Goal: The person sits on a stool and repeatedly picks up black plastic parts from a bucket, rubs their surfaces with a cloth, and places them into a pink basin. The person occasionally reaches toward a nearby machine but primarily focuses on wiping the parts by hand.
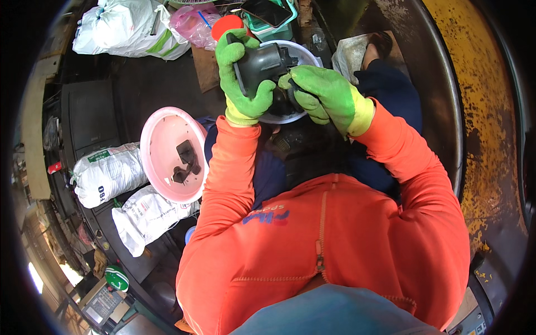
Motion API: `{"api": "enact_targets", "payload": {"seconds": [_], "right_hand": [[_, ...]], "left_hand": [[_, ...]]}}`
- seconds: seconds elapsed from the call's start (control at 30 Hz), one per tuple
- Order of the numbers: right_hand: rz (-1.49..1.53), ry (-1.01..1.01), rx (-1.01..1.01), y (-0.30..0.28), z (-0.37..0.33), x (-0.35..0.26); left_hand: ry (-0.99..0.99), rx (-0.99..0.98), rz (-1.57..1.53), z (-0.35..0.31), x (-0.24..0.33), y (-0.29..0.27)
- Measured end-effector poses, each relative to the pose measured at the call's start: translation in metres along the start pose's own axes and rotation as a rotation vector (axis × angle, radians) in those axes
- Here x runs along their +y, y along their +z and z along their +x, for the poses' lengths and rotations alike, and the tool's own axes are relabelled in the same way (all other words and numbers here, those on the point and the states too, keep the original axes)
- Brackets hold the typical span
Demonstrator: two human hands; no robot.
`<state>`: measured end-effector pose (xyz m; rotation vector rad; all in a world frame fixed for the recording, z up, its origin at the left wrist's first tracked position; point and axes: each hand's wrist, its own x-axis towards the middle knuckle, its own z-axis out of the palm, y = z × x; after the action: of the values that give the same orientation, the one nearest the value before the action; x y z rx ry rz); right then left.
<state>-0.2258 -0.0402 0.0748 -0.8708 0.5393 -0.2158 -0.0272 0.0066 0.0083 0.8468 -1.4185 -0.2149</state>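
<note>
My left hand, in a green and yellow work glove, is wrapped round a black molded plastic part with a flat flange at its left end. The part is held up over a white basin. At the part's right end is my right hand, gloved alike, its fingers closed on something dark that I cannot make out. More dark material shows inside the basin below the hands, partly hidden by them.
A pink basin with a few dark pieces stands at the left. White sacks lie beside it. Plastic bags, a red round lid and a phone are at the far side. A worn yellow machine panel rises at the right.
</note>
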Motion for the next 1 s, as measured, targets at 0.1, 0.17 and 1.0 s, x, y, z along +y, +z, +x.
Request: {"api": "enact_targets", "payload": {"seconds": [0.1, 0.17, 1.0], "right_hand": [[0.098, 0.067, 0.003, -0.001, -0.002, -0.003], [0.125, 0.115, -0.011, -0.004, -0.002, -0.005], [0.294, -0.138, 0.192, -0.051, 0.055, 0.019]], "left_hand": [[0.115, -0.035, 0.2, 0.001, 0.002, 0.0], [0.144, -0.038, 0.26, 0.001, 0.005, 0.001], [-0.612, 0.285, -1.037, 0.015, 0.02, -0.002]]}}
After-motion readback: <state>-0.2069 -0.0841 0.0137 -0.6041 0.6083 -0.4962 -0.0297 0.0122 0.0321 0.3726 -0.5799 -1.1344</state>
